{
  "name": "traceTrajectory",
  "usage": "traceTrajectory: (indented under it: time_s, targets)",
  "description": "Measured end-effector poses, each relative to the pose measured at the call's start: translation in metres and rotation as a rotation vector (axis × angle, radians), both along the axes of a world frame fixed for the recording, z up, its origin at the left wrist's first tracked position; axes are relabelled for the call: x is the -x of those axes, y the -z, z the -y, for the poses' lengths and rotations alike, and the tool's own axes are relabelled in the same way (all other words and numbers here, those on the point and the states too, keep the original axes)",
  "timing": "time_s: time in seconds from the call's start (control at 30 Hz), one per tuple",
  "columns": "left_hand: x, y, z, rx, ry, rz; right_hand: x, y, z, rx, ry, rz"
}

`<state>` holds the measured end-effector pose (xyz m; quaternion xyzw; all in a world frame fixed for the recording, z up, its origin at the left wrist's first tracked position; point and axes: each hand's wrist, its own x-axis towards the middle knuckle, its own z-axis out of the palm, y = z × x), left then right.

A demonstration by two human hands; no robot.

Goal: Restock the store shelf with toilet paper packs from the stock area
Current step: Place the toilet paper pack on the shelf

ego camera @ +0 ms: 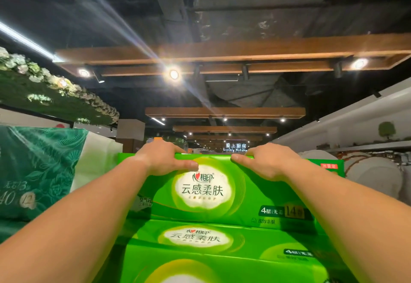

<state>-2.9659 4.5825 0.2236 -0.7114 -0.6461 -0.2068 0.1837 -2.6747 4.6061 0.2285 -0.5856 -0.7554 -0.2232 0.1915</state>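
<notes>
A bright green toilet paper pack (211, 193) with a white oval label sits on top of a stack, high up in front of me. My left hand (164, 158) grips its top edge left of the middle, thumb on the front face and fingers over the top. My right hand (264, 162) grips the same edge to the right in the same way. Beneath it lie two more green packs (200, 245), one under the other.
A dark green patterned pack (37, 171) stands at the left, with a white pack (97, 160) beside it. Pale wrapped goods (375, 178) sit at the right under a white ledge (355, 113). Wooden ceiling beams with spotlights (174, 74) hang overhead.
</notes>
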Motion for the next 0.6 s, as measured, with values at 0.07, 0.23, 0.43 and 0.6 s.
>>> traceTrajectory:
  time_s: [0.07,0.23,0.43,0.6]
  targets:
    - [-0.003,0.0,0.003,0.024,-0.03,-0.02,0.001,0.002,0.003,-0.009,0.016,-0.001]
    - [-0.021,0.014,0.033,-0.177,-0.164,-0.184,0.02,0.025,0.027,-0.227,0.1,0.072]
    - [-0.043,0.032,0.119,-0.171,-0.105,-0.185,0.042,0.064,0.12,-0.177,0.06,-0.007]
    - [-0.066,0.075,0.201,-0.128,0.064,-0.17,0.024,0.095,0.221,-0.056,0.117,-0.065]
